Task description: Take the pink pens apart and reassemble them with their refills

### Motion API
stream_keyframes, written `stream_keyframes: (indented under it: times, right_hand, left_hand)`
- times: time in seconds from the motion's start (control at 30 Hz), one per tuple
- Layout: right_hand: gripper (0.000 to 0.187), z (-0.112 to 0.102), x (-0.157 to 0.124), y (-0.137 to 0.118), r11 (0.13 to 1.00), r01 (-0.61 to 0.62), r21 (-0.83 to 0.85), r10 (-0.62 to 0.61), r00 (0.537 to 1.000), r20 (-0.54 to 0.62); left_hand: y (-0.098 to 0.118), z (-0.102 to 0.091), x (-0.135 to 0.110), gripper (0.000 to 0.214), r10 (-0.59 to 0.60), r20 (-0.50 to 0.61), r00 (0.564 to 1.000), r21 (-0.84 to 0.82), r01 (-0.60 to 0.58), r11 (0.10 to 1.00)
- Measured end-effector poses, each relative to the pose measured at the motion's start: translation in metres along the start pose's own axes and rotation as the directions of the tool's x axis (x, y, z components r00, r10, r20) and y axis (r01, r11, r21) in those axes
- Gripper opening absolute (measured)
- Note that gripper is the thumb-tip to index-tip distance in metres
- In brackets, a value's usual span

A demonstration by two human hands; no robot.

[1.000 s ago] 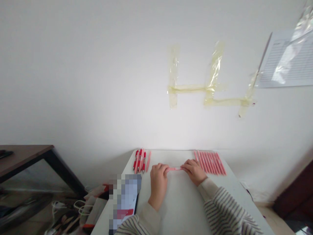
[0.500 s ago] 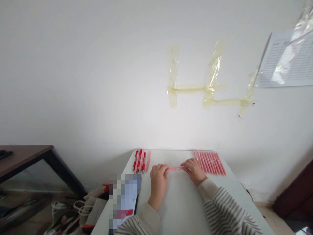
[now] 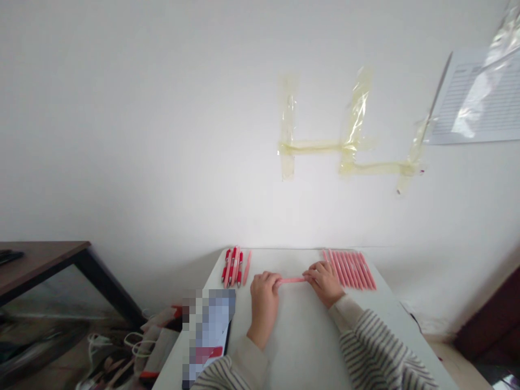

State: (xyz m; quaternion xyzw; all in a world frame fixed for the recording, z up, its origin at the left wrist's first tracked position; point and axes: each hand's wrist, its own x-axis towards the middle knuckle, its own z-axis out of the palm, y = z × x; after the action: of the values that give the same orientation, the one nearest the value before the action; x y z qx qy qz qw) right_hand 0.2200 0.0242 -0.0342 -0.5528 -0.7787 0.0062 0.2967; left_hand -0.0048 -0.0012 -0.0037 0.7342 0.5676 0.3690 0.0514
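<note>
A pink pen [image 3: 292, 280] lies sideways between my two hands, a little above or on the white table [image 3: 300, 336]; I cannot tell which. My left hand [image 3: 265, 300] pinches its left end, and my right hand [image 3: 324, 283] pinches the right end. The fingers hide both tips. Beyond my right hand, several pink pens [image 3: 353, 270] lie side by side in a slanted row. At the back left is a bunch of red and pink pens [image 3: 233, 267], with a single pink pen [image 3: 247, 267] just right of it.
A phone or tablet [image 3: 211, 330], partly pixelated, lies at the table's left edge. Left of the table are bags with white handles [image 3: 152, 346] and a brown desk [image 3: 44, 260]. The white wall [image 3: 182, 135] behind bears yellowish tape [image 3: 317, 147] and a paper sheet [image 3: 475, 103].
The pen between my hands seems turned slightly about its length; the pale marking seen on it before no longer shows clearly. Both hands stay nearly in place.
</note>
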Motion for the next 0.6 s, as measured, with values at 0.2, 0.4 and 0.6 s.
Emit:
stream_keyframes:
  times: [0.2, 0.4, 0.6]
  right_hand:
    - [0.018, -0.0017, 0.0021, -0.0003, 1.000, -0.011, 0.002, 0.011, 0.999, 0.034]
    - [0.007, -0.0041, 0.0019, -0.0044, 0.997, -0.063, 0.045, 0.061, 0.997, 0.039]
    - [0.028, -0.0065, -0.0002, -0.0058, 0.996, -0.042, 0.076, 0.038, 0.998, 0.049]
  left_hand:
    - [0.0004, -0.0007, -0.0002, 0.021, -0.021, 0.016, 1.000, 0.019, 0.021, 1.000]
    - [0.0016, -0.0024, 0.0003, 0.021, -0.026, 0.025, 0.999, 0.029, 0.026, 0.999]
    - [0.0013, -0.0013, 0.0005, 0.022, -0.034, 0.032, 0.999, 0.044, 0.032, 0.999]
